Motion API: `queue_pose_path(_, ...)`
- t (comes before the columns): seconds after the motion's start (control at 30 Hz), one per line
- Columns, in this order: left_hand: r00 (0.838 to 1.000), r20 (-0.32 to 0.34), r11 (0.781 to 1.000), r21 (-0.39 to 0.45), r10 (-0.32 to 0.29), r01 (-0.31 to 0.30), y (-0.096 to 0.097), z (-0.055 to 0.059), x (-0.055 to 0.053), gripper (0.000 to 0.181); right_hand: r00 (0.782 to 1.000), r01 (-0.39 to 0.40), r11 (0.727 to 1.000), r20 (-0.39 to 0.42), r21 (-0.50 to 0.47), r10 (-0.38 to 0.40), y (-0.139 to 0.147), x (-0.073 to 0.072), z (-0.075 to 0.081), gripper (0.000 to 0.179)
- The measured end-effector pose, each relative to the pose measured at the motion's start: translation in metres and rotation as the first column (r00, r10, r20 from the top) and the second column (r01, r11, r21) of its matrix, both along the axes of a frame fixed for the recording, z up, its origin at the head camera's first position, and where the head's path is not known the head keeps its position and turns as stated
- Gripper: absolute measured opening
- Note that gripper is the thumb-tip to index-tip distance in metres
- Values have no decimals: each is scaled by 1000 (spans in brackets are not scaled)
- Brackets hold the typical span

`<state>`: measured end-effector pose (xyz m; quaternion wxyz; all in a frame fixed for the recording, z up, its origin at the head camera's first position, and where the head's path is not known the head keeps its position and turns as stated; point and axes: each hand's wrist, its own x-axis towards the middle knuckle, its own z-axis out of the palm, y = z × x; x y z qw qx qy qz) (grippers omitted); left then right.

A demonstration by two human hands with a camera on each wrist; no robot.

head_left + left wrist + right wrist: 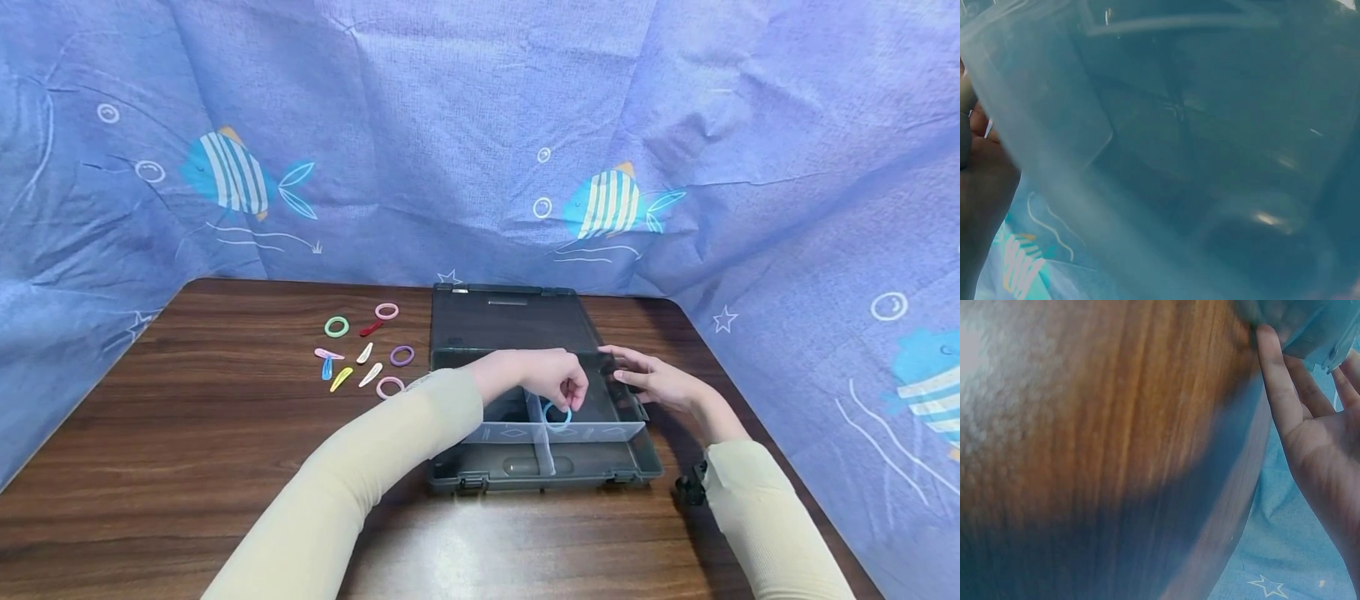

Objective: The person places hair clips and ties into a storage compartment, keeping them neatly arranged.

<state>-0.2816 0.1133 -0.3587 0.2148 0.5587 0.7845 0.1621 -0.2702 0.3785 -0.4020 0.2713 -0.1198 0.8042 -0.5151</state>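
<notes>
My left hand (553, 377) reaches over the opened dark see-through storage box (542, 482) and pinches a light blue hair tie (546, 412) between curled fingertips. The hair tie hangs at the back right compartment, close behind the clear lengthwise divider (600, 432). At the box's right side is my right hand (660, 385), its fingers extended along the wall. The right wrist view shows those fingers (1280, 394) straight, against the box's edge (1310, 337). In the left wrist view, the box's blurred clear plastic (1147, 156) fills most of the picture.
Left of the box lie hair ties, among them a green one (327, 326) and a purple one (392, 356), and several hair clips, such as a yellow one (341, 379) and a red one (371, 328). The box lid (510, 321) lies folded back towards the curtain (450, 125).
</notes>
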Motion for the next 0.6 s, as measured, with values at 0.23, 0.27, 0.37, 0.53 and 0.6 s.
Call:
queue_pose_path(0.23, 1000, 31, 999, -45, -3, 4, 1, -3, 2, 5, 1000, -12, 1000, -15, 5, 12, 0, -1, 0, 58)
queue_pose_path(0.27, 1000, 30, 999, -44, -4, 6, 2, -4, 2, 5, 1000, -12, 1000, -17, 11, 12, 0, -1, 0, 58)
queue_pose_path(0.37, 999, 33, 999, -35, -13, 14, 3, -6, 1, 4, 1000, -9, 1000, -23, 22, 10, 0, -1, 0, 57)
queue_pose_path(0.53, 999, 34, 1000, -9, -13, 13, 0, -3, 0, 6, 1000, -7, 1000, -10, 6, 7, -1, 0, 1, 57)
queue_pose_path(0.6, 1000, 28, 1000, -5, -13, 13, -2, 0, 0, 6, 1000, -3, 1000, -3, 2, 3, -1, 1, 1, 57)
